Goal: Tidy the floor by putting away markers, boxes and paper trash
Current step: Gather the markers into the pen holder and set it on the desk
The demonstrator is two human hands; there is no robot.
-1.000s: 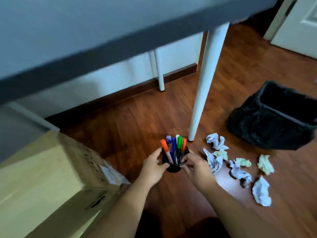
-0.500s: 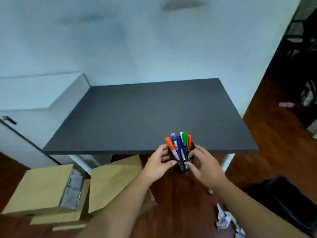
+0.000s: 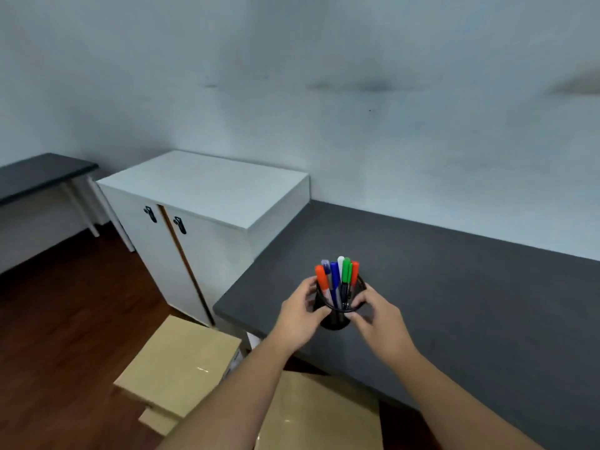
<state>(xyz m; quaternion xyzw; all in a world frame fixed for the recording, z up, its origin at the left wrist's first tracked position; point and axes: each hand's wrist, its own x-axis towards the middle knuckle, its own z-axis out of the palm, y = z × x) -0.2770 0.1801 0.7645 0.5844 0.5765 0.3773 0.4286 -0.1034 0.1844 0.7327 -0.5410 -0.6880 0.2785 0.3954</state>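
Observation:
A black mesh cup (image 3: 336, 320) full of several coloured markers (image 3: 337, 277) is held over the near left part of the dark grey table (image 3: 454, 287). My left hand (image 3: 300, 315) grips its left side and my right hand (image 3: 378, 316) grips its right side. Whether the cup's base touches the tabletop is hidden by my fingers. Cardboard boxes (image 3: 181, 362) lie on the wooden floor below the table's left corner, and another box (image 3: 318, 414) shows under my forearms. No paper trash is in view.
A white two-door cabinet (image 3: 207, 196) stands against the wall just left of the table. A second dark table (image 3: 39, 173) sits at the far left. Brown wooden floor (image 3: 65, 319) spreads left of the boxes.
Both hands raised the marker cup from the floor up to table height. The view swung up and left, so the bin and crumpled paper dropped out of sight and the cabinet appeared.

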